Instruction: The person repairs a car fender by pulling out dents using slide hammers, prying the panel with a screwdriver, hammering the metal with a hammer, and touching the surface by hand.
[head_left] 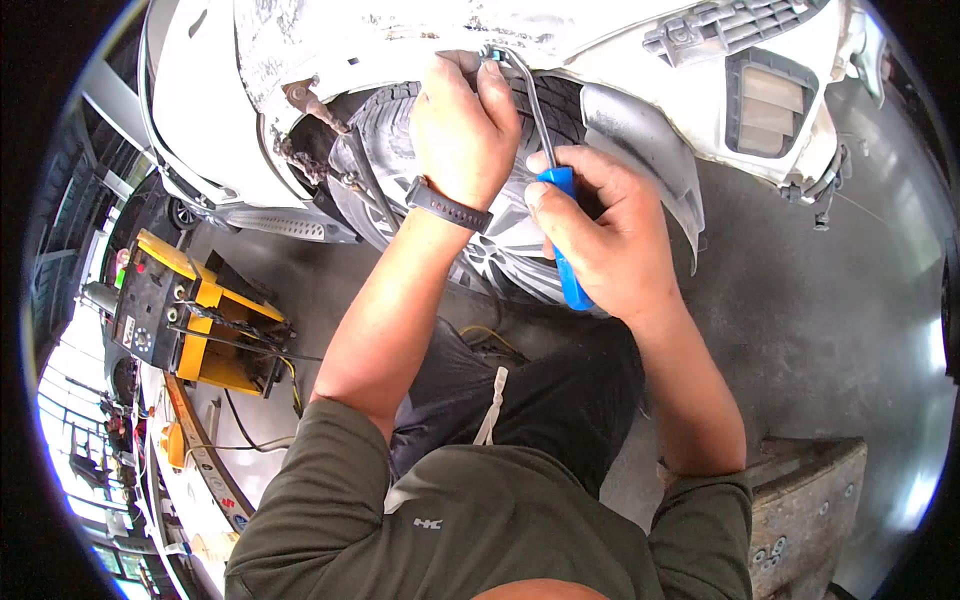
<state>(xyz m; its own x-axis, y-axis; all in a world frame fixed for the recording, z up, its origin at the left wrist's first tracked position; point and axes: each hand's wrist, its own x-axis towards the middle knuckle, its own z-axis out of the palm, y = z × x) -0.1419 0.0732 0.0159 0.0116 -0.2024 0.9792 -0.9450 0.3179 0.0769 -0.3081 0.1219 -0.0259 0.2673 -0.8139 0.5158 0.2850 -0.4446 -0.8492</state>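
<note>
A tool with a blue handle (565, 240) and a bent metal shaft is in my right hand (610, 225), whose fingers wrap round the handle. The shaft runs up to the white car body (390, 40) above the wheel, and its hooked tip reaches a small greenish piece (495, 56). My left hand (465, 125), with a black band at the wrist, has its thumb and fingertips pinched at that small piece, against the body edge. Behind both hands stands the tyre (385, 125) with its silver rim.
A yellow and black machine (205, 320) with cables stands at the left on the grey floor. A worn wooden block (810, 515) is at the lower right. A dark hose (370, 180) hangs by the wheel. A grey liner (645, 140) curves right of the tyre.
</note>
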